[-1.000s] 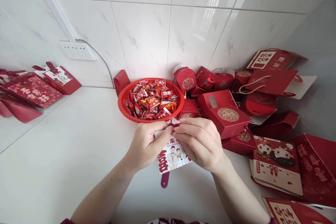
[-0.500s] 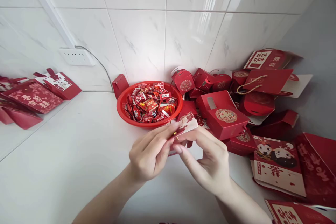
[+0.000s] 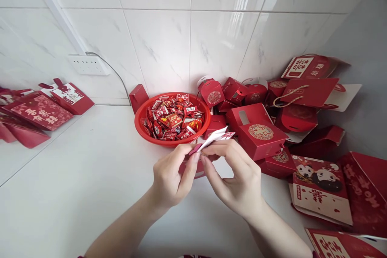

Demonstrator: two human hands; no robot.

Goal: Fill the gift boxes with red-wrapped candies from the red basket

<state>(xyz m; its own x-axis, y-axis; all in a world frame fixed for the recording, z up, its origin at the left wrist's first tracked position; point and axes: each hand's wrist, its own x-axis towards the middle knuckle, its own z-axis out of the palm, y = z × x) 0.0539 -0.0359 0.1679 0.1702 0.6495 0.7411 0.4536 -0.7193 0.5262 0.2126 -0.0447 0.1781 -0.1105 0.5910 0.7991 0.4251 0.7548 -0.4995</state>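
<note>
Both hands meet over the worktop, in front of the candy basket. Between them is a red and white candy box (image 3: 214, 138), its top flaps pointing up and to the right. My left hand (image 3: 173, 173) pinches the flaps' near edge between thumb and fingers. My right hand (image 3: 234, 175) grips the same box from the other side, thumb tip close to the left thumb. The box's lower red part shows below the fingers; most of it is hidden. Just behind lies a red plastic basket (image 3: 139, 129) full of wrapped candies (image 3: 172, 120).
Red gift boxes (image 3: 261, 135) crowd the right side, with a cord-handled box (image 3: 311, 92) and a cartoon-printed box (image 3: 322, 189). More red boxes (image 3: 42, 111) stand at the far left. A small red box (image 3: 139, 98) leans by the tiled wall (image 3: 157, 48), below a socket strip (image 3: 89, 65).
The flaps between my hands have turned from showing a printed face to nearly edge-on, with two layers now visible. My left fingers have drawn back and curled at the fold.
</note>
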